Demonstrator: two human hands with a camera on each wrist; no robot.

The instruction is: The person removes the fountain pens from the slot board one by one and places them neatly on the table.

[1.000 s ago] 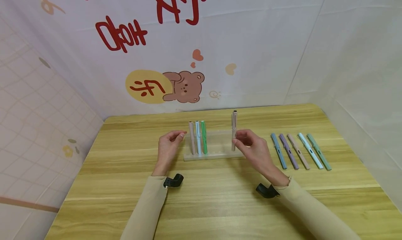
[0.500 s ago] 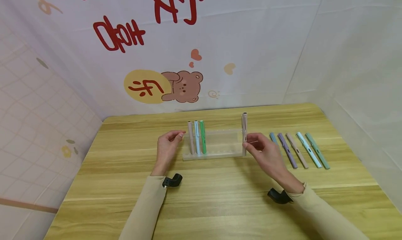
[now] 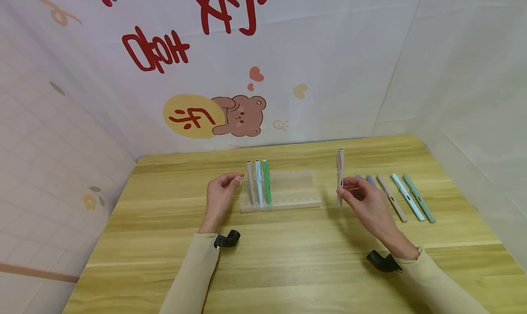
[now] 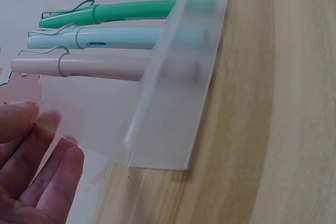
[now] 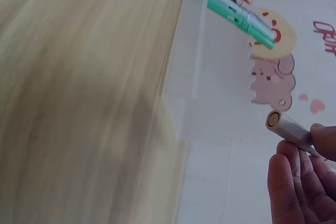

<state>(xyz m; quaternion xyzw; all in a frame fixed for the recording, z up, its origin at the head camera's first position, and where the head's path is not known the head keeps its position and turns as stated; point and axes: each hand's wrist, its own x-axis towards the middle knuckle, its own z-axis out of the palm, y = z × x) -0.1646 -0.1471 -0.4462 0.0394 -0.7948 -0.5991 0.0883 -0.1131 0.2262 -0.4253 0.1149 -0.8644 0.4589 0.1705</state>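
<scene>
My left hand (image 3: pixel 219 196) pinches the left edge of a clear plastic pen stand (image 3: pixel 294 205), thumb on one side of the panel and fingers behind it in the left wrist view. Three pens stand upright at the stand's left end: a dusty pink pen (image 3: pixel 250 186), a light blue pen (image 3: pixel 259 186) and a green pen (image 3: pixel 266 183). To the right of the stand, my right hand (image 3: pixel 368 206) holds another dusty pink pen (image 3: pixel 340 165) upright between thumb and fingers. In the right wrist view, that pen's round lower end (image 5: pixel 273 120) faces the camera.
Right of my right hand, several pens lie in a slanted row on the wooden table (image 3: pixel 267 268), among them a pinkish pen (image 3: pixel 392 199), a pale blue pen (image 3: pixel 407 197) and a grey-green pen (image 3: pixel 419 198). Behind the table hangs a printed white cloth (image 3: pixel 337 76).
My right hand has moved right with the upright dusty pink pen, from over the stand's right part to beyond its right end. My left hand stays at the stand's left edge.
</scene>
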